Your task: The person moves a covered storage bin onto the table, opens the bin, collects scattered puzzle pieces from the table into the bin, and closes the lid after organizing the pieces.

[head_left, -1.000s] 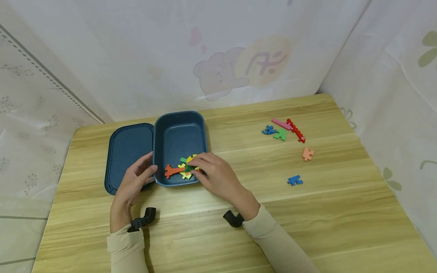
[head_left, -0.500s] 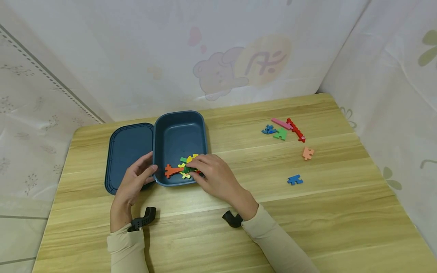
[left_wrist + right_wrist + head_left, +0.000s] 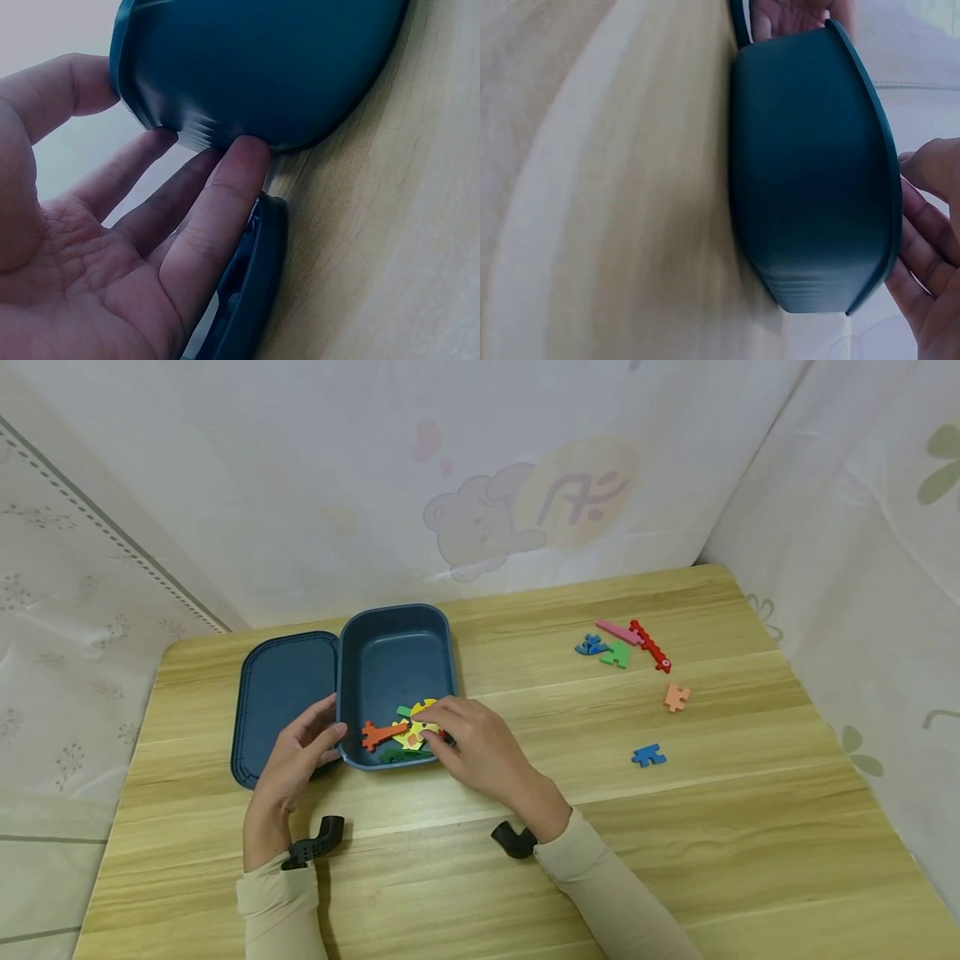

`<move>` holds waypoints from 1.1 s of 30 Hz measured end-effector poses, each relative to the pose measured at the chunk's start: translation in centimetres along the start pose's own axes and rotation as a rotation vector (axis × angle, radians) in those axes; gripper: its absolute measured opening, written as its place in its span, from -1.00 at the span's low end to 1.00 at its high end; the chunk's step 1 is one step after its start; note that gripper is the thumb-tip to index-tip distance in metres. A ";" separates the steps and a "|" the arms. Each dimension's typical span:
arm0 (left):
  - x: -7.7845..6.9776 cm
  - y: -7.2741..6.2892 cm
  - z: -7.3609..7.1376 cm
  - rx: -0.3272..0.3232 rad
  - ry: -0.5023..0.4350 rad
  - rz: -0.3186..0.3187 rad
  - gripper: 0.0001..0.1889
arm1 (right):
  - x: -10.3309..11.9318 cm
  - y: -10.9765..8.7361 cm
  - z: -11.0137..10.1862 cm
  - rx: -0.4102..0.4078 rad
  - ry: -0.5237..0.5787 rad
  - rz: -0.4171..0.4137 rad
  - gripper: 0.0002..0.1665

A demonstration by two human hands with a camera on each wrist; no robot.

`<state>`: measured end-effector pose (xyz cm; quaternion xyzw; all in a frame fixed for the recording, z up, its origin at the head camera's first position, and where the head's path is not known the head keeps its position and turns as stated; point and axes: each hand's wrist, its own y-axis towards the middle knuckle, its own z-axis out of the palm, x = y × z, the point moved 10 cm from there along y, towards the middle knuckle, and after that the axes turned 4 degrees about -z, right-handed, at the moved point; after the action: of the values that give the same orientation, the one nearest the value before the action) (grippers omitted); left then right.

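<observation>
A dark blue plastic box (image 3: 393, 664) stands on the wooden table, its outer side wall (image 3: 810, 165) filling the right wrist view. My left hand (image 3: 300, 747) grips its left side, thumb over the rim and fingers against the outer wall. Inside, at the near end, colourful puzzle pieces lie in a pile: an orange piece (image 3: 381, 736), yellow pieces (image 3: 409, 739) and a dark green piece (image 3: 396, 757) along the front wall. My right hand (image 3: 483, 747) reaches over the near right rim, thumb and fingers parted above the yellow pieces. Its palm hides part of the pile.
Left of the box lies its dark blue lid (image 3: 288, 685). Further right on the table are a blue piece (image 3: 648, 755), a peach piece (image 3: 677, 698), a red piece (image 3: 651, 647), a pink piece (image 3: 620, 632), a light green piece (image 3: 617, 654) and a blue printed piece (image 3: 592, 645).
The dark green piece, earlier between my right fingertips, now lies by the box's front wall, exposing more yellow. My left hand keeps its grip on the box.
</observation>
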<state>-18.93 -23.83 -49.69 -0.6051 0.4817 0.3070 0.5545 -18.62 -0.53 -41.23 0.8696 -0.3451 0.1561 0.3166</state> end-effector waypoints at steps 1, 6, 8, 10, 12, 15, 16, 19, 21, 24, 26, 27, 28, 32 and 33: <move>0.0 0.0 0.0 0.000 -0.001 0.000 -0.30 | -0.2 0.0 -0.2 -0.010 0.005 0.004 -0.68; 0.0 0.1 0.0 -0.002 -0.005 0.002 -0.31 | -1.3 -0.1 -1.6 -0.047 0.025 0.045 -0.72; 0.0 0.1 0.0 -0.003 -0.004 -0.001 -0.32 | -1.8 -0.2 -2.3 -0.061 0.037 0.061 -0.73; 0.0 0.1 0.0 -0.005 -0.003 -0.002 -0.31 | -2.3 -0.3 -2.8 -0.078 0.042 0.076 -0.73; -0.1 0.0 0.0 -0.003 -0.004 0.001 -0.31 | -2.8 -0.4 -3.4 -0.096 0.049 0.085 -0.73; -0.1 0.0 0.0 -0.004 -0.005 0.007 -0.31 | -3.3 -0.5 -4.0 -0.112 0.062 0.108 -0.73; -0.1 0.0 0.0 -0.004 -0.005 0.008 -0.31 | -3.5 -0.6 -4.2 -0.115 0.068 0.117 -0.73; 0.0 0.0 0.0 -0.007 -0.006 0.005 -0.32 | -4.1 -0.7 -4.6 -0.118 0.072 0.143 -0.73; 0.1 0.0 0.0 -0.009 -0.005 0.002 -0.32 | -4.4 -0.8 -4.8 -0.124 0.065 0.156 -0.73; 0.2 0.0 0.0 -0.010 -0.004 0.000 -0.32 | -4.9 -0.9 -5.2 -0.136 0.049 0.167 -0.74; 0.2 0.0 0.0 -0.008 -0.002 0.000 -0.32 | -5.4 -1.1 -5.5 -0.147 0.047 0.177 -0.73; 0.2 0.0 0.0 -0.008 -0.001 0.002 -0.32 | -5.6 -1.2 -5.7 -0.152 0.047 0.182 -0.73; 0.2 0.0 0.0 -0.006 -0.001 0.003 -0.32 | -5.8 -1.3 -5.9 -0.156 0.047 0.189 -0.73; 0.1 0.1 0.0 -0.004 0.001 0.005 -0.31 | -7.0 -1.7 -6.7 -0.163 0.042 0.224 -0.71; 0.1 0.1 0.0 -0.004 0.001 0.006 -0.31 | -7.3 -1.8 -6.9 -0.165 0.041 0.234 -0.71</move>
<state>-18.94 -23.86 -49.84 -0.6050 0.4832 0.3091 0.5523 -22.90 8.66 -40.47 0.7913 -0.4490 0.1810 0.3735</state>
